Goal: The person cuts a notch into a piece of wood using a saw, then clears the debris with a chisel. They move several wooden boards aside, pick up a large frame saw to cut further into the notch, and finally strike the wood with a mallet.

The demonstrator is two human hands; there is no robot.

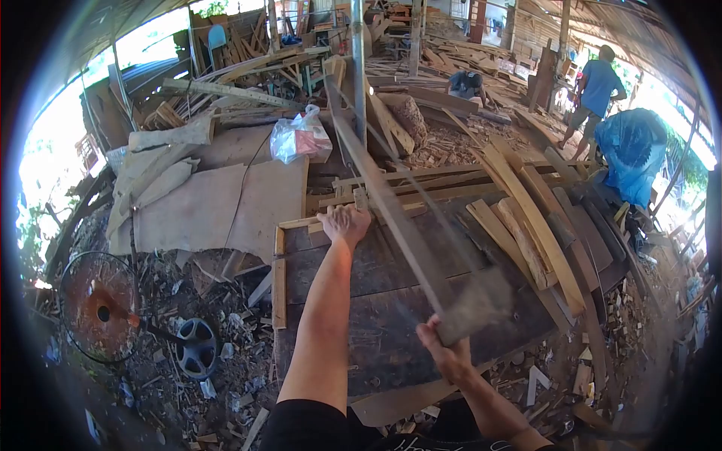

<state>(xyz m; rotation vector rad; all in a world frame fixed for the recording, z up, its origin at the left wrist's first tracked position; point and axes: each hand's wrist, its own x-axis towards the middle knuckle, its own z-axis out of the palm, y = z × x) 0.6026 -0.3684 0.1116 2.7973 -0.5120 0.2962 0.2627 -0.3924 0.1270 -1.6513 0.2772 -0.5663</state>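
So I'm on the head cam, and the main thing here is a long plank (385, 201) running diagonally across my view, from beside the metal post (359, 83) down to the front of a dark wooden counter (331, 338). My right hand (449, 353) has the near end: fingers wrapped round it, thumb up on the left side, pinching the wood. Right next to that grip there's a big smeary brownish blur, and honestly I can't make out what it is.

My left hand (346, 223) is reached out to the far side of the counter, knuckles up, fingers curled down by a small wooden piece (361, 198). Can't tell if they're pinching it or just leaning there, since the fingertips are hidden.

Pale wood strips (280, 293) line the counter's left edge, and a bunch of loose boards (535, 225) lies along the right. Past the left corner there's a thin brown sheet (203, 207) with a plastic bag (284, 139) at its far end. Round fan (90, 308) down on the left, blue tarp (632, 154) off to the right. Further back, one person (599, 84) is standing in a blue shirt, and another person (465, 87) is low down among the timber.
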